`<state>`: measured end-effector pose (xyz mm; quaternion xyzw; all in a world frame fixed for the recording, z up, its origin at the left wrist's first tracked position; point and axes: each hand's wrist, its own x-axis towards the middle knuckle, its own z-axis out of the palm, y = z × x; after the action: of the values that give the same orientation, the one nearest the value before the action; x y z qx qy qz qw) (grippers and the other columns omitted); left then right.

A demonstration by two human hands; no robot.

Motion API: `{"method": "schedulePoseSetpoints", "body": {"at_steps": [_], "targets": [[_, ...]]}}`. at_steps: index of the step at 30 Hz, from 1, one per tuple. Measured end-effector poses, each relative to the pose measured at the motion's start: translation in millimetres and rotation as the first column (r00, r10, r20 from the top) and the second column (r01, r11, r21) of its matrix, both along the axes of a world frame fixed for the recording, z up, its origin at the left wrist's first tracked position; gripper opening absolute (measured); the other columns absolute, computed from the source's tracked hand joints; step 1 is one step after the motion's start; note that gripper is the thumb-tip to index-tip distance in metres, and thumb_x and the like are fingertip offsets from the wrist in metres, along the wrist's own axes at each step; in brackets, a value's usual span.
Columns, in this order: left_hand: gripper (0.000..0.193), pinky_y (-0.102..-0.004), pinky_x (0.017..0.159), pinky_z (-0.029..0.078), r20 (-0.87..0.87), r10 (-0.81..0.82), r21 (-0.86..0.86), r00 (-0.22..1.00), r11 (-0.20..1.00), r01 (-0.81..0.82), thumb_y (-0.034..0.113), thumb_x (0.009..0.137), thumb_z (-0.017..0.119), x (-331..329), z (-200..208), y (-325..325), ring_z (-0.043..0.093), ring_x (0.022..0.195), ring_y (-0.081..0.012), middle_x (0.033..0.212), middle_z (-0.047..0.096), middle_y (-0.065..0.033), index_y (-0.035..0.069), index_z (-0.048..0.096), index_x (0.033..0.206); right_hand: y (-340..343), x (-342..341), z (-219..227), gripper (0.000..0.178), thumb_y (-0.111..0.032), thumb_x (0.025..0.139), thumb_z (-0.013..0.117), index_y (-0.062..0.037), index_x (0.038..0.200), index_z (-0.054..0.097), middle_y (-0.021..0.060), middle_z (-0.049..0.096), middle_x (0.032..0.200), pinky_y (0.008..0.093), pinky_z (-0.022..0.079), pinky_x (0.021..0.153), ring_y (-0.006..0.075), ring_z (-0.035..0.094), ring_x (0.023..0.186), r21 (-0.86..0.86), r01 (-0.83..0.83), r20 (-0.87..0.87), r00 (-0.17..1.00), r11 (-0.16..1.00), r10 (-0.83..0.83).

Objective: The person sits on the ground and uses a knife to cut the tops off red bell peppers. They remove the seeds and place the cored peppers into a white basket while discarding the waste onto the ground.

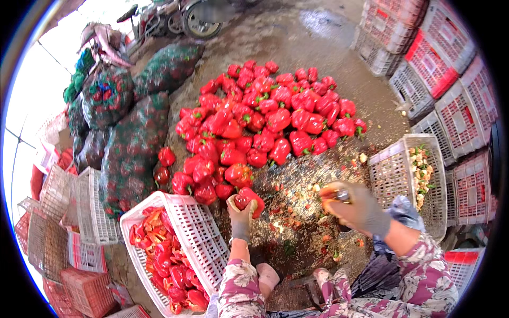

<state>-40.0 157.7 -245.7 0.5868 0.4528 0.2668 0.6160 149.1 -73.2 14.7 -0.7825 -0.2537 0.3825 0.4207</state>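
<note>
My left hand [242, 216], in a pale glove with a grey cuff, is wrapped round a red bell pepper [249, 200] just in front of the pile. To the right, over the littered floor, my gloved right hand [356, 204] is closed on a small dark object with a shiny metal part [343, 196]. Motion blur hides its exact kind. Whole red bell peppers [265, 114] with green stems lie heaped on the floor ahead. A white plastic crate [199, 225] at my left holds opened red pepper pieces [167, 254].
At right stands a pale crate [387, 169] with pepper cores and stems [420, 175]. Seeds and scraps [302, 206] litter the wet floor. Green mesh sacks [135, 143] lie at left. Stacked crates [432, 69] line the right side; a motorcycle wheel [201, 21] stands behind.
</note>
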Motion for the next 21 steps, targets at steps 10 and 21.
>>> {"method": "schedulePoseSetpoints", "body": {"at_steps": [10, 21], "targets": [[0.062, -0.0452, 0.108, 0.037, -0.058, -0.289, 0.702, 0.956, 0.669, 0.245, 0.009, 0.072, 0.084, 26, 242, -66, 0.046, 0.126, -0.0367, 0.133, 0.046, -0.0206, 0.005, 0.049, 0.124, -4, -31, 16, 0.022, -0.021, 0.092, 0.06, -0.0062, 0.108, 0.064, 0.003, 0.063, 0.079, 0.0282, 0.048, 0.059, 0.0095, 0.057, 0.063, 0.229, -0.238, -0.185, 0.941, 0.944, 0.282], [0.067, -0.0495, 0.106, 0.038, -0.144, -0.205, 0.835, 0.968, 0.5, 0.23, 0.002, 0.068, 0.082, 11, 271, -111, 0.046, 0.126, -0.0413, 0.136, 0.043, -0.0238, 0.007, 0.045, 0.122, -22, -31, 20, 0.024, -0.019, 0.088, 0.058, -0.0042, 0.106, 0.065, 0.0049, 0.067, 0.083, 0.0281, 0.05, 0.066, 0.0119, 0.062, 0.073, 0.252, -0.346, -0.274, 0.87, 0.904, 0.41]]}}
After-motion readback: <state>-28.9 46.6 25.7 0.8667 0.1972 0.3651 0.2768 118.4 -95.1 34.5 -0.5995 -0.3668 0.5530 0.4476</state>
